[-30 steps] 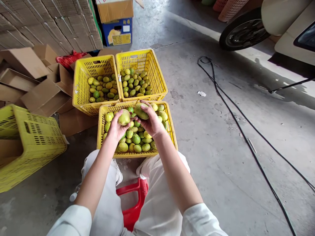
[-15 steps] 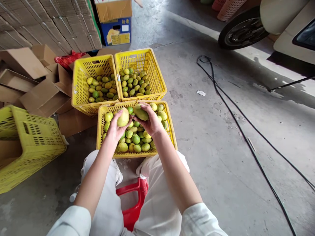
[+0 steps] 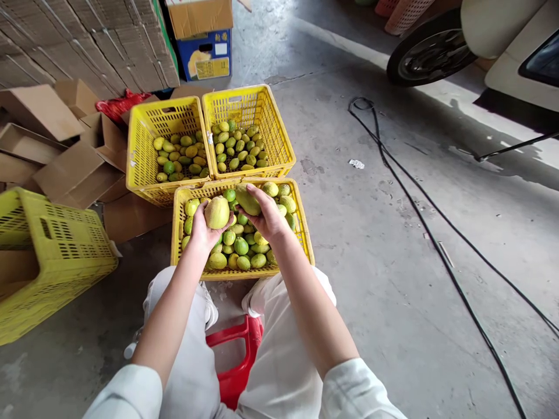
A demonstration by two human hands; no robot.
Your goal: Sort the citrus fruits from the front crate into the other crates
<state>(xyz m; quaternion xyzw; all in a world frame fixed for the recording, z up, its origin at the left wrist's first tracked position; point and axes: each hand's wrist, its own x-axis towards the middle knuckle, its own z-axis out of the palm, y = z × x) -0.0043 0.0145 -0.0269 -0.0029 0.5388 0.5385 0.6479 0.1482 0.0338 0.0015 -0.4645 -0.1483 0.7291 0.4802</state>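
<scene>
My left hand (image 3: 208, 228) cups a pale yellow, lemon-like fruit (image 3: 217, 213) from below. In my right hand (image 3: 268, 218) is a greener, longer fruit (image 3: 247, 199), gripped with the thumb on top and the fingers beneath. Both fruits are held side by side over the near yellow crate (image 3: 178, 230). Many yellow and green fruits (image 3: 241, 246) lie loose in that crate, some hidden by my hands and forearms.
Two more yellow crates, left (image 3: 144, 148) and right (image 3: 279, 137), hold similar fruits behind the near one. Another yellow crate (image 3: 74, 250) and open cardboard boxes (image 3: 72, 171) are at left. A red stool (image 3: 238, 372) stands between my legs; a black cable (image 3: 430, 253) crosses the floor.
My left hand has turned palm-up and its fingers have loosened, so the pale fruit shows a different side. My right hand and its green fruit have shifted slightly left.
</scene>
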